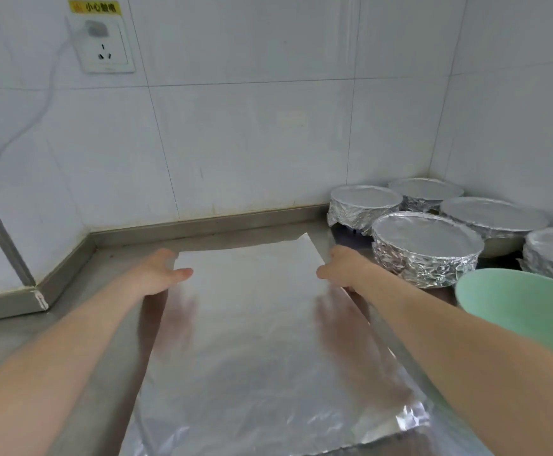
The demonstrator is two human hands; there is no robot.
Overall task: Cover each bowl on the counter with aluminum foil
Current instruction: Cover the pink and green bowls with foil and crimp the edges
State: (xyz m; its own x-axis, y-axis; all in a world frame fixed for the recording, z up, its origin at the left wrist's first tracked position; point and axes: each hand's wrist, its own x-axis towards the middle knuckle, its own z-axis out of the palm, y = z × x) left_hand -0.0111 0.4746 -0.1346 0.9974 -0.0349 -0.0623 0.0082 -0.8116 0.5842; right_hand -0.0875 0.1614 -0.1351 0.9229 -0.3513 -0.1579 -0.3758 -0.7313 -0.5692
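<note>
On the counter (71, 340) our foil sheet (252, 324) lies flat, seemingly ready to lift whole. Right of it stand five wrapped bowls (426, 245), then the bare green bowl (525, 304). Our left hand (160, 273) and right hand (341, 264) pinch its side edges, thumbs on top.

Centre frame: foil sheet (252, 324), thin metal, satin-bright, smooth, creased at the lower edge. Counter (21, 327): brushed steel, dull. Right: foil-covered bowls (423, 245), tops smooth, sides crinkled. Green bowl (515, 304): smooth, material unclear. Wall tiles (252, 143): white, glossy.
</note>
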